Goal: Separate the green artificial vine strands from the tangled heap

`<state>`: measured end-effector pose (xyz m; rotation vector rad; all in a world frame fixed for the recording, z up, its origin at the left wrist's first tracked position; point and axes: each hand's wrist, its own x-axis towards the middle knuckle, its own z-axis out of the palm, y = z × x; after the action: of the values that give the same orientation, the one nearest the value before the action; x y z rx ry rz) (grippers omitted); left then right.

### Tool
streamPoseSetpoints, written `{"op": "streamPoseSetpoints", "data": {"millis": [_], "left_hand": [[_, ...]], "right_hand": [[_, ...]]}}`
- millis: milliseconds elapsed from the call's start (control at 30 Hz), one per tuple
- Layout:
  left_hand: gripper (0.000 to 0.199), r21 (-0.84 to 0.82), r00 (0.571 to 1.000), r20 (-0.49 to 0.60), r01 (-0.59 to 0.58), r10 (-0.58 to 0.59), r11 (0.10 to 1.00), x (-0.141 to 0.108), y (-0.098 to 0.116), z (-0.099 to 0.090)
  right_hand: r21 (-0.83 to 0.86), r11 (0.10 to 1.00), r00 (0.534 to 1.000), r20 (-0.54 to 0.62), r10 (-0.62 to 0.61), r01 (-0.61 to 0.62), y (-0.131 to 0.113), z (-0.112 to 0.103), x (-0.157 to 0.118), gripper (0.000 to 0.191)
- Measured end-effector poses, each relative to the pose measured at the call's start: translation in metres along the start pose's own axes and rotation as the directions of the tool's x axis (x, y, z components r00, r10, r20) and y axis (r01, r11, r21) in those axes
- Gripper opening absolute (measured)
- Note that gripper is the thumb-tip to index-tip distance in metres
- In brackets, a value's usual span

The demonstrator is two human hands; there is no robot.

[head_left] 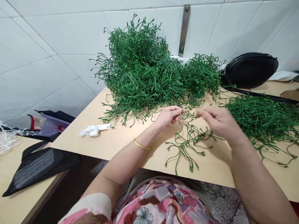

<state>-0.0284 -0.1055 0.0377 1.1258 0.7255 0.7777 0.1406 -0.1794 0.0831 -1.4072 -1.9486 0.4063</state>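
Left hand, seen from above over the tabletop: thumb and fingertips are closed in a pinch on the upper strands of a loose sprig of artificial greenery. Right hand, a short way to the side, is curled with its fingertips drawn together, close to the same strands (motion blur hides whether it grips anything). The sprig lies mainly on the tabletop between and just below the two hands, its thin green stems fanning toward the person, and only its upper strands rise to the left hand. A gold bangle circles the left wrist.

Just beyond the hands, a large heap of green artificial stems sits on the light wood table, against a white tiled wall fitted with a metal bracket. A second heap of stems lies to the right of the right hand. Crumpled white tissue lies left of the hands; a black bag sits at the far right. On a lower table at left lies a black mesh bag.
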Motion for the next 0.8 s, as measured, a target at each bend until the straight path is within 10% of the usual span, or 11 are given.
{"op": "streamPoseSetpoints", "data": {"millis": [167, 300, 467, 567, 700, 800], "left_hand": [[0.015, 0.141, 0.992, -0.072, -0.093, 0.104, 0.986, 0.002, 0.000, -0.002], [0.016, 0.203, 0.975, -0.068, -0.193, 0.210, 0.960, -0.006, 0.006, 0.011], [0.019, 0.402, 0.948, 0.220, -0.304, 0.231, 0.864, -0.036, 0.003, 0.058], [0.017, 0.539, 0.804, 0.584, -0.487, 0.111, 0.687, -0.061, -0.016, 0.099], [0.036, 0.545, 0.498, 0.838, -0.761, -0.223, 0.351, -0.083, -0.043, 0.143], [0.038, 0.484, 0.463, 0.875, -0.814, -0.143, 0.321, -0.083, -0.042, 0.145]], "right_hand": [[-0.417, 0.854, 0.910, -0.389, 0.141, -0.311, 0.041, -0.052, -0.004, 0.028], [-0.696, 0.573, 0.893, -0.418, 0.167, -0.433, 0.067, -0.064, -0.012, 0.029], [-0.686, 0.584, 0.893, -0.416, 0.174, -0.434, 0.072, -0.059, -0.020, 0.032], [-0.689, 0.609, 0.918, -0.334, 0.213, -0.392, 0.065, -0.061, -0.019, 0.034], [-0.696, 0.648, 0.951, -0.235, 0.203, -0.310, 0.055, -0.061, -0.021, 0.032], [-0.678, 0.695, 0.970, -0.188, 0.152, -0.241, 0.052, -0.056, -0.028, 0.029]]}}
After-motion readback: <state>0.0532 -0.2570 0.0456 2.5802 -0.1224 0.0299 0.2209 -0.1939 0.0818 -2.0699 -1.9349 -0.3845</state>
